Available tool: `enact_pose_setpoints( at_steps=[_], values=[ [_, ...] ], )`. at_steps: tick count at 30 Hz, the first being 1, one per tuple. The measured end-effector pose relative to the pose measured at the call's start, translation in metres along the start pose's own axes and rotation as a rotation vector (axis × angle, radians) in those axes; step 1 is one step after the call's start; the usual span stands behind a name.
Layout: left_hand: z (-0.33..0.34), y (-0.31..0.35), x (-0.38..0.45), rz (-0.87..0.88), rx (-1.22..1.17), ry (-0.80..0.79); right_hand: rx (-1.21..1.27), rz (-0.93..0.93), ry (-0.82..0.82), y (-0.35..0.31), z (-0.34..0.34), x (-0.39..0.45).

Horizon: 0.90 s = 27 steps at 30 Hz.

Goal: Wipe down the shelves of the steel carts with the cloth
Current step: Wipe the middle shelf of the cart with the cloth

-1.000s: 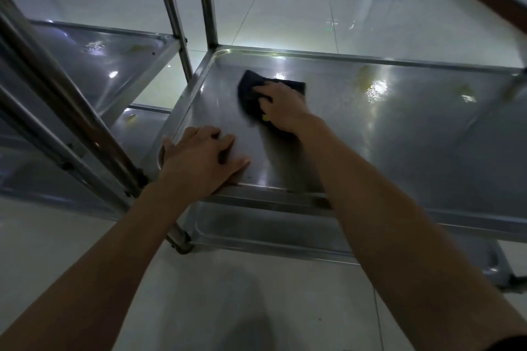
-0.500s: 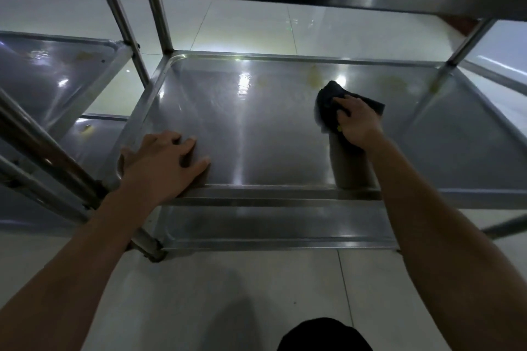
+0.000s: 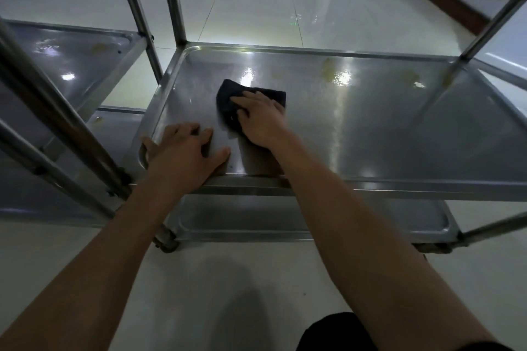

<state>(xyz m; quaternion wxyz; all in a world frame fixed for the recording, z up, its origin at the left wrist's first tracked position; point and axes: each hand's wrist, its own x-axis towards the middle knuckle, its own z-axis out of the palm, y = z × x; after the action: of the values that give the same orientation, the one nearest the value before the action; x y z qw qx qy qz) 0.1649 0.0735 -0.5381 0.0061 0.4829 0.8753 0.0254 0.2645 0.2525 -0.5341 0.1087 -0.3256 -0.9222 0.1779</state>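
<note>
Cloth (image 3: 228,100) lies flat under right hand (image 3: 261,120) on shelf (image 3: 385,122)

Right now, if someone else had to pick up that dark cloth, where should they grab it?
Probably the far left corner of the cloth, coming from above. It lies flat on the middle shelf, and the right hand presses flat over its near right part, leaving only that corner bare to pinch.

looks like a commercial kitchen or canteen back room: two steel carts (image 3: 370,128) with tiered tray shelves (image 3: 71,65) on tube legs (image 3: 171,3) and small wheels (image 3: 166,241) stand side by side on a glossy pale tiled floor (image 3: 251,8), and yellowish food-like stains (image 3: 330,72) mark the shelves.
</note>
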Motion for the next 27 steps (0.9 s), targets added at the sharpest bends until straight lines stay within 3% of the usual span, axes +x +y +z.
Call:
enact_pose_setpoints(
  at_steps=[12,20,27],
  values=[
    [0.003,0.000,0.002,-0.035,0.004,-0.018,0.062,-0.006,0.023,0.023,-0.010,-0.031],
    [-0.007,0.005,-0.006,-0.014,0.024,-0.058,0.069,0.007,0.079,0.035,-0.022,-0.100],
    [-0.020,0.022,-0.021,-0.007,-0.063,0.004,0.046,0.048,0.070,0.032,-0.024,-0.120]
  ],
)
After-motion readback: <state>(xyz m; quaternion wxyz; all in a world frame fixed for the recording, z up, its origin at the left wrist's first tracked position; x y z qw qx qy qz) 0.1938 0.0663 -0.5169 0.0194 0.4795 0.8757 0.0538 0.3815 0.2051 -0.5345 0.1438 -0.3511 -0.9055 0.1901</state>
